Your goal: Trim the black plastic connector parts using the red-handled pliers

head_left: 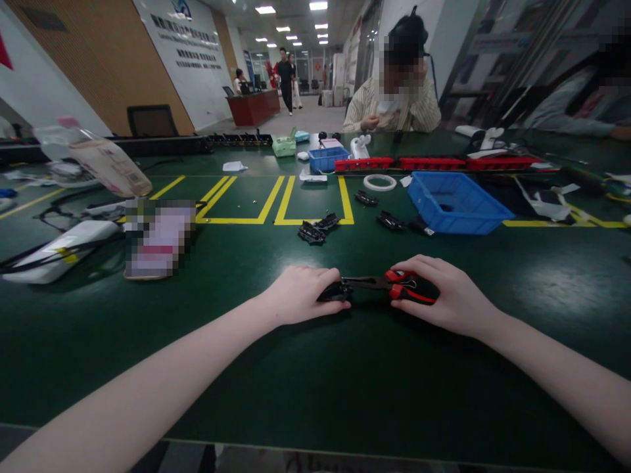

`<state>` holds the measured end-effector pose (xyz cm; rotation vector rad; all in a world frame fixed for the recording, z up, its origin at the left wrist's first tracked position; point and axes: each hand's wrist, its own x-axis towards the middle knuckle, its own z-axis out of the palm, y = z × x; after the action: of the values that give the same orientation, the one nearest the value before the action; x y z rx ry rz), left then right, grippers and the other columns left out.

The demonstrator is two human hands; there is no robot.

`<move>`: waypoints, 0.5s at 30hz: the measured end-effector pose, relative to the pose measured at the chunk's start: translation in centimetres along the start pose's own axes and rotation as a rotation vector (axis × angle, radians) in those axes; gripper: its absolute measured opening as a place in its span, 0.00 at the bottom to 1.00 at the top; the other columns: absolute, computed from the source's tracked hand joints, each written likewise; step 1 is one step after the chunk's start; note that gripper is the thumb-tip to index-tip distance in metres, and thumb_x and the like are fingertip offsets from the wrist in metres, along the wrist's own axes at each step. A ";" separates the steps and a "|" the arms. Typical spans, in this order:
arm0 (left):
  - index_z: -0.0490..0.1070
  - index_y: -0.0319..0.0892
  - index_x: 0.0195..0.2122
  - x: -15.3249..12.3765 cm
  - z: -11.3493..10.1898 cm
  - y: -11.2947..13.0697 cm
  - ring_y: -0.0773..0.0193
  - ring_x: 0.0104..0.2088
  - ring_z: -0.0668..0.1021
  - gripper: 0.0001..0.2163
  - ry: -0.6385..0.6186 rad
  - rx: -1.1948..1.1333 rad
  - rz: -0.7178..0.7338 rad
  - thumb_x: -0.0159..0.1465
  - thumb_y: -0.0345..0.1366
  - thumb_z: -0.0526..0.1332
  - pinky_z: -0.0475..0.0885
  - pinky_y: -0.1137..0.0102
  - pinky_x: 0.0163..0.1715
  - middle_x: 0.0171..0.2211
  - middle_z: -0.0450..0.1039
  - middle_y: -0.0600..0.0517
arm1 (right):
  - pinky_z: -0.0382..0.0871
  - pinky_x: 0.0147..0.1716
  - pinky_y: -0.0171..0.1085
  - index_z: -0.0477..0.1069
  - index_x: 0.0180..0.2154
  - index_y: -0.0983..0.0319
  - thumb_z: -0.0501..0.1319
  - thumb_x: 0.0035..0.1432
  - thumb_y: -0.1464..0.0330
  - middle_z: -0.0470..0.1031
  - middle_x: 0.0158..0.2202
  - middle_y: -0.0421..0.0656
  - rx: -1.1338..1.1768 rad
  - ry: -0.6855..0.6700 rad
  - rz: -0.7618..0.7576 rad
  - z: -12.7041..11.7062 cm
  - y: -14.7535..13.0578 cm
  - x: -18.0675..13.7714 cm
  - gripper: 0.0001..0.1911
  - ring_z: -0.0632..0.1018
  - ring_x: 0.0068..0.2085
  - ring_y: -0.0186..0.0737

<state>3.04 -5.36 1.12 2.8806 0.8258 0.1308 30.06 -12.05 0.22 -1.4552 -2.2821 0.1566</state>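
Hands and pliers at desk centre

Left hand (300, 295) rests on the green desk (345, 381), fingers curled shut over a small black part (334, 292). Loose black clips (311, 232) lie well beyond it, by the yellow lines. Pliers (389, 284) lie level, nose meeting the black part. Right hand (448, 299) is wrapped closed around their red-and-black handles. Blue bin (456, 203) stands farther back, to the right.
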 end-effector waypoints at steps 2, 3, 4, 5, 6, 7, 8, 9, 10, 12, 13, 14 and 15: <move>0.64 0.42 0.35 0.0 -0.1 0.0 0.63 0.26 0.75 0.16 -0.001 0.008 0.003 0.65 0.51 0.55 0.62 0.72 0.24 0.28 0.73 0.53 | 0.69 0.41 0.48 0.68 0.47 0.59 0.63 0.54 0.54 0.75 0.43 0.47 -0.027 0.009 -0.018 0.0 0.0 0.0 0.22 0.75 0.43 0.48; 0.64 0.42 0.35 0.0 -0.1 0.0 0.63 0.26 0.75 0.16 -0.003 0.013 0.001 0.65 0.51 0.54 0.62 0.72 0.24 0.28 0.72 0.53 | 0.68 0.42 0.48 0.68 0.46 0.59 0.63 0.54 0.54 0.75 0.43 0.46 -0.039 0.016 -0.033 0.0 0.1 0.0 0.22 0.75 0.43 0.47; 0.64 0.42 0.35 0.0 -0.1 0.1 0.63 0.26 0.75 0.16 -0.005 0.016 -0.002 0.65 0.51 0.54 0.62 0.71 0.24 0.28 0.72 0.53 | 0.67 0.44 0.49 0.69 0.46 0.59 0.63 0.53 0.54 0.75 0.42 0.46 -0.046 0.021 -0.047 0.1 0.1 0.1 0.22 0.75 0.43 0.47; 0.64 0.42 0.35 0.0 -0.1 0.0 0.63 0.26 0.75 0.16 -0.007 0.017 -0.003 0.65 0.51 0.54 0.62 0.71 0.25 0.28 0.72 0.53 | 0.66 0.45 0.50 0.69 0.46 0.59 0.63 0.53 0.54 0.76 0.42 0.46 -0.049 0.025 -0.059 0.1 0.1 0.1 0.22 0.75 0.42 0.47; 0.64 0.42 0.35 0.0 -0.1 0.0 0.63 0.26 0.75 0.16 -0.008 0.015 -0.002 0.65 0.51 0.54 0.62 0.72 0.25 0.28 0.72 0.53 | 0.65 0.46 0.50 0.69 0.46 0.59 0.63 0.53 0.54 0.76 0.42 0.45 -0.048 0.027 -0.067 0.1 0.1 0.2 0.21 0.75 0.42 0.46; 0.64 0.42 0.35 0.0 -0.1 0.0 0.63 0.26 0.75 0.16 -0.007 0.012 -0.001 0.65 0.51 0.54 0.62 0.72 0.25 0.28 0.72 0.53 | 0.64 0.46 0.51 0.69 0.45 0.59 0.63 0.53 0.54 0.76 0.42 0.45 -0.047 0.028 -0.074 0.1 0.1 0.2 0.21 0.76 0.42 0.47; 0.64 0.42 0.35 0.0 -0.1 0.0 0.63 0.26 0.75 0.16 -0.007 0.007 0.001 0.65 0.51 0.54 0.61 0.72 0.25 0.28 0.72 0.53 | 0.64 0.47 0.51 0.69 0.45 0.59 0.63 0.54 0.54 0.76 0.41 0.46 -0.048 0.031 -0.079 0.1 0.0 0.2 0.21 0.76 0.42 0.47; 0.64 0.42 0.35 0.0 -0.1 0.0 0.63 0.26 0.74 0.16 -0.007 0.003 0.002 0.65 0.51 0.54 0.61 0.72 0.24 0.28 0.72 0.53 | 0.64 0.47 0.51 0.69 0.45 0.58 0.63 0.54 0.54 0.77 0.41 0.46 -0.052 0.036 -0.086 0.0 0.0 0.2 0.20 0.76 0.42 0.47; 0.64 0.42 0.36 0.0 0.0 0.0 0.63 0.26 0.74 0.16 -0.006 0.002 0.001 0.65 0.51 0.54 0.61 0.72 0.24 0.28 0.72 0.53 | 0.63 0.49 0.52 0.69 0.44 0.58 0.62 0.54 0.54 0.77 0.41 0.46 -0.059 0.044 -0.096 0.0 -0.1 0.2 0.20 0.76 0.42 0.47; 0.65 0.42 0.36 0.0 0.0 0.1 0.63 0.27 0.74 0.16 0.002 0.002 -0.004 0.65 0.51 0.54 0.62 0.71 0.26 0.29 0.72 0.53 | 0.60 0.52 0.54 0.69 0.44 0.58 0.62 0.54 0.55 0.77 0.40 0.45 -0.079 0.063 -0.119 -0.1 -0.2 0.2 0.19 0.76 0.41 0.47; 0.65 0.42 0.36 0.0 0.1 0.1 0.63 0.28 0.74 0.16 0.016 0.006 -0.004 0.65 0.51 0.54 0.63 0.71 0.27 0.30 0.72 0.53 | 0.59 0.53 0.54 0.69 0.44 0.58 0.62 0.54 0.55 0.77 0.39 0.44 -0.091 0.070 -0.129 -0.1 -0.2 0.2 0.18 0.77 0.41 0.46; 0.66 0.41 0.37 0.0 0.1 0.2 0.62 0.30 0.74 0.16 0.036 0.017 -0.001 0.65 0.51 0.55 0.64 0.70 0.29 0.32 0.72 0.52 | 0.58 0.54 0.54 0.69 0.43 0.59 0.62 0.55 0.55 0.77 0.39 0.44 -0.101 0.074 -0.139 -0.1 -0.2 0.2 0.18 0.77 0.41 0.46; 0.66 0.41 0.38 0.0 0.2 0.2 0.61 0.33 0.74 0.16 0.059 0.028 0.005 0.65 0.50 0.55 0.65 0.69 0.32 0.34 0.72 0.51 | 0.58 0.54 0.54 0.69 0.43 0.59 0.62 0.55 0.55 0.77 0.39 0.44 -0.110 0.078 -0.147 -0.1 -0.2 0.2 0.18 0.77 0.41 0.45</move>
<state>3.14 -5.55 0.95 2.9184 0.8378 0.2079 29.88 -11.95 0.46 -1.3150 -2.3556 -0.0693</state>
